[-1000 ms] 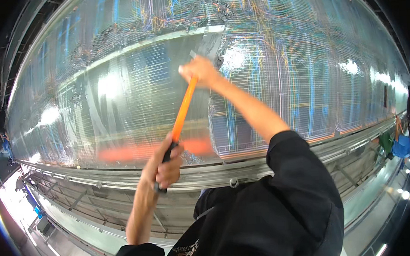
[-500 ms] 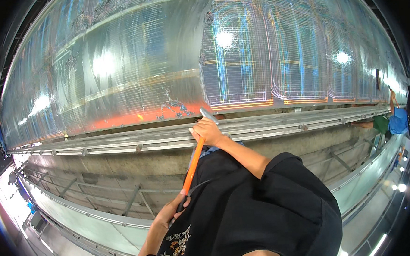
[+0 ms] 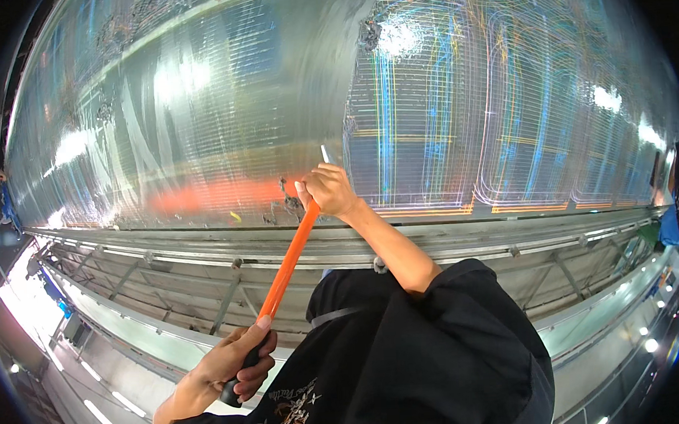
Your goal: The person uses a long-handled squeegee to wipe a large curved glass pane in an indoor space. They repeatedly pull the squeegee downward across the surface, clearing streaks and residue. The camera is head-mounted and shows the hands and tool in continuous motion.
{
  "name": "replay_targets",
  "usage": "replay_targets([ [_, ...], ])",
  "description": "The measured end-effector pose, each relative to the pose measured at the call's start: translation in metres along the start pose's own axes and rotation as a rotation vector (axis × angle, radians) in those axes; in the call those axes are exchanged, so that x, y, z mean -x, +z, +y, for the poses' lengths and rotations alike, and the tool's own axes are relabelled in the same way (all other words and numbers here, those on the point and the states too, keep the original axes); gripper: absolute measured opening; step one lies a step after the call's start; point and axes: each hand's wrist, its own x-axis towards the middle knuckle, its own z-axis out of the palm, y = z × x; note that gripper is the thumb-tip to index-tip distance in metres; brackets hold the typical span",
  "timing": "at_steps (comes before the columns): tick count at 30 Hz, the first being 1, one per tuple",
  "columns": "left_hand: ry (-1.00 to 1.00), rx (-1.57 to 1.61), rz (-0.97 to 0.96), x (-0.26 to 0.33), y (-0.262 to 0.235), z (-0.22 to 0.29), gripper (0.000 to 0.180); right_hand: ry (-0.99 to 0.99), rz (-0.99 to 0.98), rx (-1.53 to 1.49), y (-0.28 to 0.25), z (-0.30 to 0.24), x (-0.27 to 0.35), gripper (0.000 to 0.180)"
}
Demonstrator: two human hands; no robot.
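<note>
Hands first: our left hand (image 3: 236,363) is wrapped tight around the black grip end of a long orange-handled scraper tool (image 3: 285,267), down near our chest, thumb lying along the shaft. Our right hand (image 3: 327,191) is closed around the far end of that same handle, up where a thin pale blade tip pokes out above the knuckles. So both fists are shut on the one tool, which slants from near-left up to far-right between them.

Just past the right hand we've got a big curved sheet of shiny wire mesh (image 3: 196,120), with bits of dark gunk (image 3: 287,199) stuck to it right beside the blade end and a few more clumps higher up. Off to the right the mesh shows blue and orange streaks. Below it, a grey metal frame with rails and cross braces (image 3: 166,275) runs left to right. Our black sleeve (image 3: 439,353) fills the near side.
</note>
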Motion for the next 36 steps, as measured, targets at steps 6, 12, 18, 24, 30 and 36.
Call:
replay_targets([
  [6, -0.016, 0.095, 0.046, 0.039, 0.034, 0.09, 0.057, -0.018, -0.011, 0.031, -0.004, 0.057, -0.082, 0.033],
  [12, 0.179, 0.09, -0.017, 0.047, 0.064, 0.183, 0.057, -0.122, 0.146, 0.105, -0.025, 0.151, -0.216, 0.035],
  [18, 0.458, -0.105, -0.144, -0.025, 0.085, 0.287, 0.052, -0.194, 0.062, 0.226, -0.109, 0.265, -0.311, 0.038],
  [24, 0.543, 0.095, -0.461, -0.051, 0.057, 0.209, 0.048, -0.114, -0.339, 0.238, -0.084, 0.204, -0.283, 0.044],
  [30, 0.43, 0.378, -0.484, -0.088, -0.063, -0.005, 0.051, -0.193, -0.426, 0.058, 0.014, 0.049, -0.113, 0.042],
  [36, 0.277, 0.214, -0.284, -0.112, -0.084, -0.166, 0.055, -0.039, -0.394, 0.014, -0.004, -0.067, 0.064, 0.036],
])
